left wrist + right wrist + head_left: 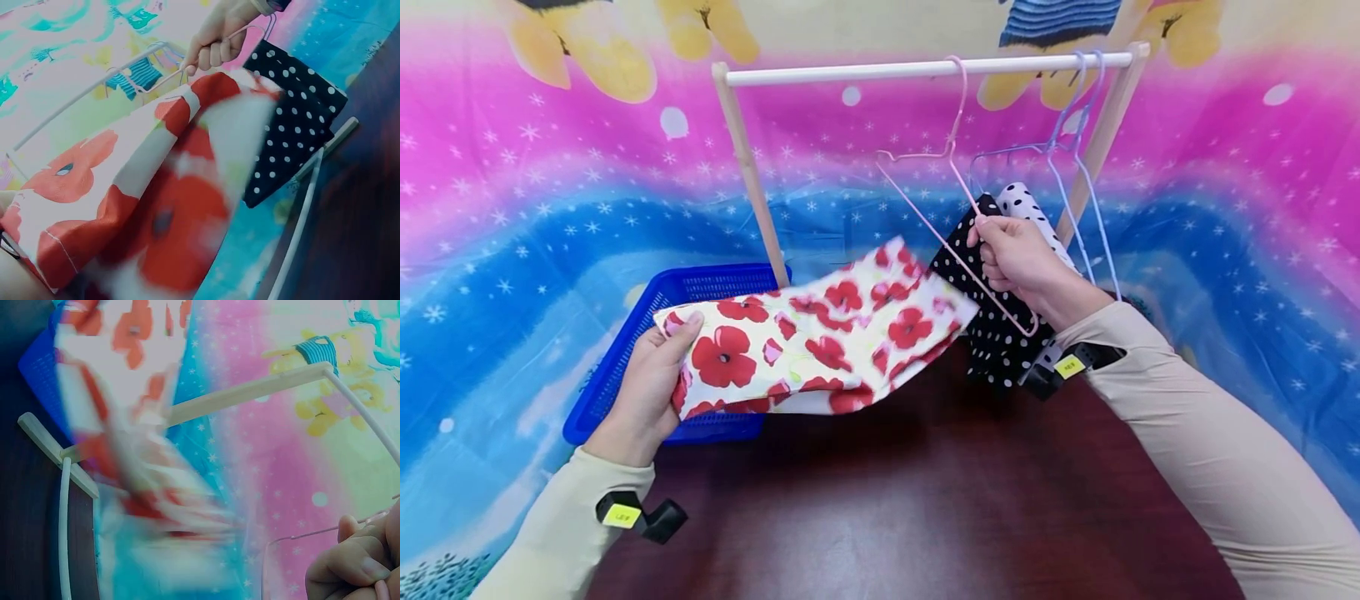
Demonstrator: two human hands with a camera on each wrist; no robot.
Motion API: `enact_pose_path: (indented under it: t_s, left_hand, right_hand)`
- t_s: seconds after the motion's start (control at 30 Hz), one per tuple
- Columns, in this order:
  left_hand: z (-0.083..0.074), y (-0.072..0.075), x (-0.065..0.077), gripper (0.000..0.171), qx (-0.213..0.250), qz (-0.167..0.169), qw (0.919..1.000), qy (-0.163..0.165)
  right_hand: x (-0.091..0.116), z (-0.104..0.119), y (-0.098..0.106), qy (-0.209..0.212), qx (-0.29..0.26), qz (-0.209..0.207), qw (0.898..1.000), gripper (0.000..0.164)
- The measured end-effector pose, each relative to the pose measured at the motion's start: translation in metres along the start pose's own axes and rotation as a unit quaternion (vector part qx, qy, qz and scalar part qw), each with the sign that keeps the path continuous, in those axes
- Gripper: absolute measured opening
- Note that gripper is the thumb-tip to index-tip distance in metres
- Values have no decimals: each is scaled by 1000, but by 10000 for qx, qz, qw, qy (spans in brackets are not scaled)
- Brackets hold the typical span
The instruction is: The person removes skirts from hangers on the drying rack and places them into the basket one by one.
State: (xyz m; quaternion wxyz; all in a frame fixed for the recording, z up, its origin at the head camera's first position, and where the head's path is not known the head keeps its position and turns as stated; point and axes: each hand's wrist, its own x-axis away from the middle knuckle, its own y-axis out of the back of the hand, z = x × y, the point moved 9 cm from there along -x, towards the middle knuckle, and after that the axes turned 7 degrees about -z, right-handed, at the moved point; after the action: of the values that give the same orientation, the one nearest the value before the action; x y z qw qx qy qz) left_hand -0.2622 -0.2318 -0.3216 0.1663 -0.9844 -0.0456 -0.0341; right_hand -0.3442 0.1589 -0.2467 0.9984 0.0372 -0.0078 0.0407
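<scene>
A folded white cloth with red flowers (820,333) stretches out from my left hand (651,383), which pinches its near-left end with the thumb on top. My right hand (1018,258) grips the sloping side of a pink hanger (917,221), whose hook is on the rack's white rail (850,72). The cloth's free end reaches toward the hanger's lower part; it is blurred in the right wrist view, where the right hand (353,562) shows at the lower right. Behind the right hand hang a black polka-dot cloth (958,242) and a white polka-dot cloth (1026,204).
Two lavender hangers (1078,167) hang near the rail's right end. A blue plastic basket (602,367) stands at the left, partly behind the flowered cloth. The rack's wooden posts (751,175) rise at each side above the dark red table (880,500). A printed backdrop surrounds it all.
</scene>
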Motion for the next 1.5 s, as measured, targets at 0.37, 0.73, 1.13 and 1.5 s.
enact_pose_path:
  t_s: [0.37,0.73,1.13,1.5]
  left_hand:
    - [-1,-10,3,34,-315,-204,9981,483]
    - [-23,-31,3,36,-33,-122,9997,186]
    - [-42,-43,7,38,505,174,9984,-185]
    - [-62,-48,12,42,505,221,9973,-481]
  right_hand:
    - [0,1,0,16,-24,54,10000,36]
    - [2,1,-2,-53,-102,107,9999,36]
    - [2,1,-7,-38,82,169,9998,40]
    - [-1,-1,-12,-112,475,183,9986,44]
